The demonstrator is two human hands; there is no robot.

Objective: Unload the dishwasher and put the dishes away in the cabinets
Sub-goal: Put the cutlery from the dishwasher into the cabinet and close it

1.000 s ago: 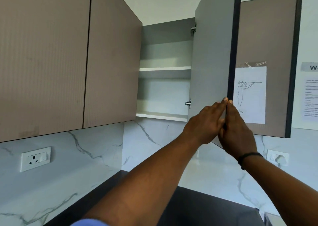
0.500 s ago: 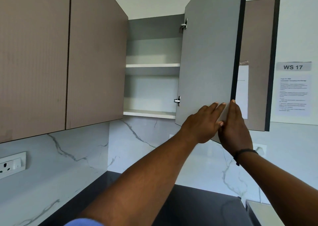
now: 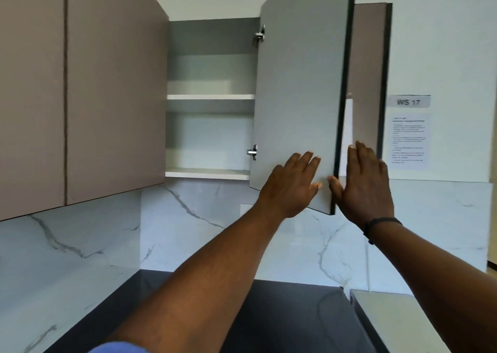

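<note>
An upper cabinet stands open, its grey door [image 3: 298, 89] swung out toward me on hinges at its left side. Inside are two white shelves [image 3: 209, 97] with nothing on them that I can see. My left hand [image 3: 290, 185] is flat with straight fingers against the inner face of the door near its lower free corner. My right hand [image 3: 363, 183] is spread open just past the door's dark edge, on its outer side. Neither hand holds a dish.
Closed brown cabinet doors [image 3: 80, 89] fill the left. A second open brown door [image 3: 368, 78] hangs behind the grey one. A "WS 17" sign [image 3: 408, 102] and a printed sheet are on the right wall. A dark countertop [image 3: 282, 312] and marble backsplash lie below.
Both hands were together pinching the door's lower edge; they have come apart and opened flat on either side of it. The door has swung wider and my view shifted right.
</note>
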